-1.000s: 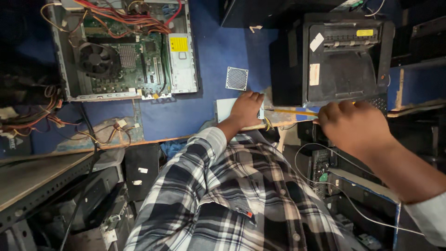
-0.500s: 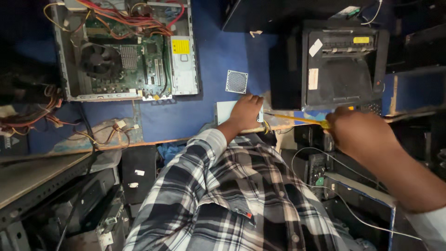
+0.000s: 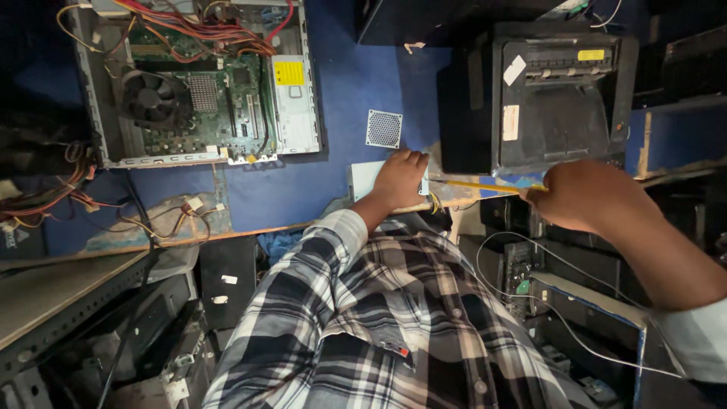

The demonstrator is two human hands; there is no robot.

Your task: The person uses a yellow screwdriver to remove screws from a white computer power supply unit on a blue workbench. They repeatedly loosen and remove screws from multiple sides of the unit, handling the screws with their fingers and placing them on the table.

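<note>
My left hand (image 3: 400, 178), in a plaid sleeve, presses flat on a pale flat piece (image 3: 362, 179) near the front edge of the blue table (image 3: 352, 76). My right hand (image 3: 587, 198) is closed on the end of a thin yellow tool (image 3: 485, 185). The tool lies level along the table edge, and its far tip reaches the wrist side of my left hand. A black printer (image 3: 560, 98) stands just behind the tool and my right hand.
An open computer case (image 3: 204, 83) with fan, board and red wires lies at the back left. A small square mesh grille (image 3: 384, 129) rests behind my left hand. Loose wires (image 3: 45, 201) hang at the left. Black equipment and a white cable (image 3: 530, 250) crowd under the table.
My right hand has slid a little to the right along the table edge, so more of the yellow tool shows. My left hand stays pressed in place.
</note>
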